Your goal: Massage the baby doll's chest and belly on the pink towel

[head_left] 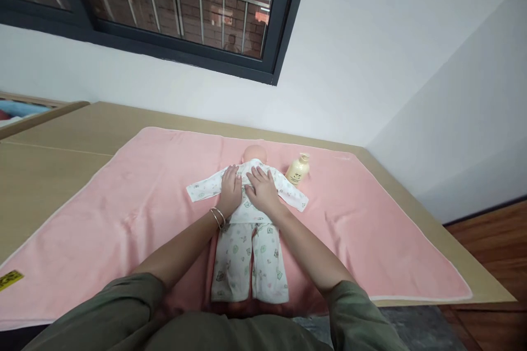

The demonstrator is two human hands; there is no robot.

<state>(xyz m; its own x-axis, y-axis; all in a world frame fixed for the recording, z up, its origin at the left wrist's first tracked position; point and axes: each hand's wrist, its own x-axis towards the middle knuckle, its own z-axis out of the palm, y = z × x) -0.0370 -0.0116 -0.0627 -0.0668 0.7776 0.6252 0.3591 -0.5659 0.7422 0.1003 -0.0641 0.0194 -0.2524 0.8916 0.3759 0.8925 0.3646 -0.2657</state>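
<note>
Spreading across most of the wooden table [61, 159], the pink blanket [135, 203] lies flat, and I place everything else by it. A dark-framed window [181, 5] sits in the white wall beyond the blanket's far edge. At the blanket's middle lies the baby doll [249, 219], on its back, head toward the wall and legs toward me, dressed in a white printed top and matching trousers [247, 263], with both sleeves stretched out sideways on the blanket.

My left hand [230, 189] rests palm down on the doll's chest, fingers open and flat against the fabric, gripping nothing; two thin bangles [218, 215] circle that wrist. My right hand [262, 189] lies just beside it on the same chest, fingers likewise spread and flat, the two hands touching or nearly so at the middle of the top.

Near the doll's head, on the blanket toward its right half, stands a small cream pump bottle [298, 170], upright, closed by its pump; I cannot tell what is inside. A yellow tag [10, 279] lies at the blanket's near left edge.
</note>
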